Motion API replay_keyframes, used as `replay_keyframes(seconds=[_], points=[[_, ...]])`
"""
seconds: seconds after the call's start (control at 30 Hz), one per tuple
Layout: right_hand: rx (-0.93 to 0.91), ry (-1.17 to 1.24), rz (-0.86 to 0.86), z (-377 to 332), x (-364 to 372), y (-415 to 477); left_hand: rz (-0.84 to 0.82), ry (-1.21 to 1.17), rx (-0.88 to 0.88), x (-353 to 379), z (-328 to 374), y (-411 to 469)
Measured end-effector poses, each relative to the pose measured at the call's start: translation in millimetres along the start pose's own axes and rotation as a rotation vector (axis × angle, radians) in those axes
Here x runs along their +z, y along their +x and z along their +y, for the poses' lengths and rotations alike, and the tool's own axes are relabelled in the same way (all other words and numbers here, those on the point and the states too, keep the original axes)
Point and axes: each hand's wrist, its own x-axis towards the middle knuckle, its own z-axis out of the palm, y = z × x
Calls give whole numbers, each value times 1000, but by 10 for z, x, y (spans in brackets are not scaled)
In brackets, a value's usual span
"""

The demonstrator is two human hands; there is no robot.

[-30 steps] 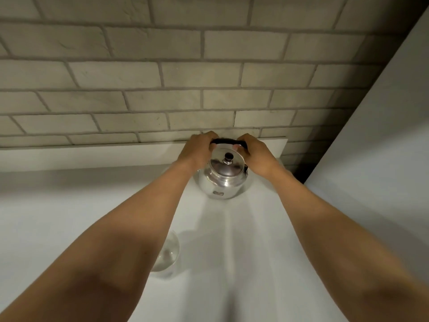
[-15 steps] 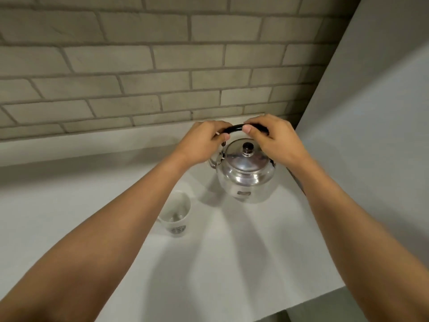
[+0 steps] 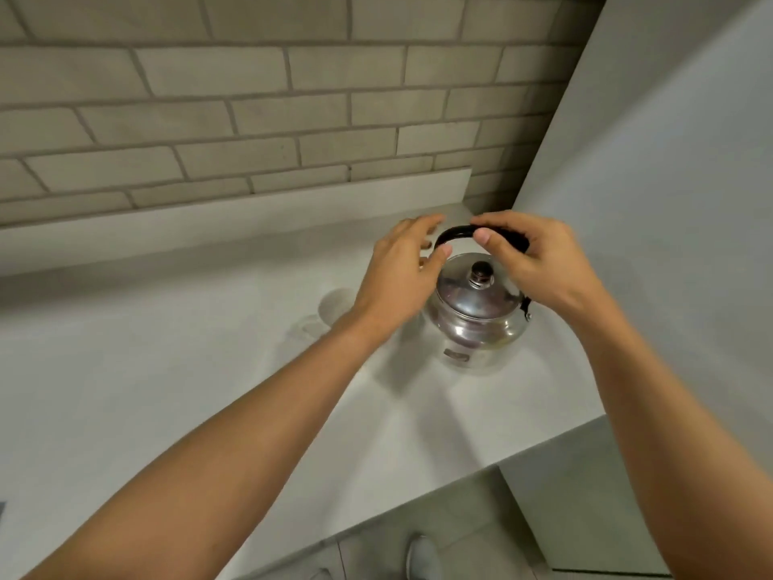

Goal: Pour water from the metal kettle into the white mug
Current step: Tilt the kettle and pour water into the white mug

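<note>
The fingers [image 3: 487, 228] of the right hand [image 3: 531, 261] curl over the top of the black arched handle [image 3: 458, 233] of the shiny round metal kettle [image 3: 474, 316], with the thumb tip pressing the handle from the near side, so this hand is clamped on the handle near its middle and right end. The fingers [image 3: 422, 226] of the left hand [image 3: 403, 274] are spread and loosely curved beside the handle's left end; the thumb sits just at the point where the handle comes down toward the kettle body, but whether this hand actually grips anything cannot be told, and it looks more apart than closed.

Below the hands, the kettle stands upright on the pale grey counter [image 3: 167, 370], its domed lid bearing a small dark round knob [image 3: 482, 270]. The kettle sits toward the counter's back right corner, near the tall plain grey panel [image 3: 669, 203] that rises on the right.

Just left of the kettle, partly hidden behind the left wrist, is the white mug [image 3: 332, 307]; it is blurred, and only its rim and part of its side show. It stands on the counter close beside the kettle.

A low white upstand [image 3: 209, 221] runs along the back of the counter, and above it is a wall of grey-beige bricks [image 3: 293, 98]. Both bare forearms reach in from the lower corners.
</note>
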Motion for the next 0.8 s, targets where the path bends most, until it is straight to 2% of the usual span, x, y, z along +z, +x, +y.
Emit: replay_keyframes(seconds=[0.1,0.27,0.47,0.8], points=[[-12,-17,35,-67,-8,-134,105,33,90,190,-24,-448],[-66,-58,32,-110,-67,-183,-61,261,215,518,-80,-944],[-128,-35,-34,-119,-36,-159,-56,328,170,617,-120,-1097],[-256,-112,-211,-348,80,109,42,247,118,566,-159,-1164]])
